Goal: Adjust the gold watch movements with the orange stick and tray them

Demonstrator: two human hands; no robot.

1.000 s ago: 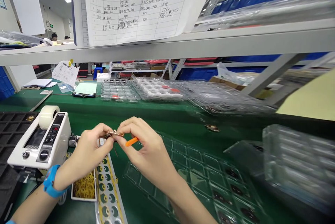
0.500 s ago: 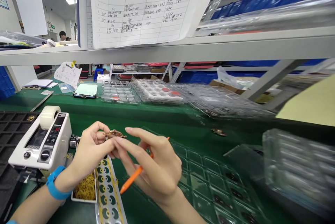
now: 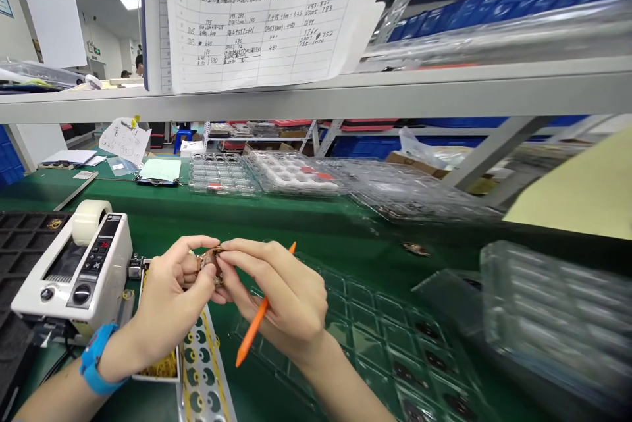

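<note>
Between my hands is a small copper-coloured metal part (image 3: 211,264). My left hand (image 3: 170,290), with a blue band at the wrist, pinches it between thumb and fingers. The fingertips of my right hand (image 3: 286,293) grip the part's right side. An orange pen-like tool (image 3: 254,330) is also tucked in my right hand, its tip pointing down and left. Below my hands lie a white strip with round cut-outs and yellow pieces (image 3: 202,369) and a box of yellow bands (image 3: 165,367).
A white tape dispenser (image 3: 83,270) stands left, beside a black tray (image 3: 14,303). A clear compartment tray (image 3: 380,336) with dark parts lies right of my hands. Stacked clear trays (image 3: 548,316) are at far right. A shelf beam (image 3: 306,101) crosses above the bench.
The metal part has turned from lying flat to being tilted up. My right fingers have closed in on it, and the orange tool now stands steeper. The view has shifted slightly.
</note>
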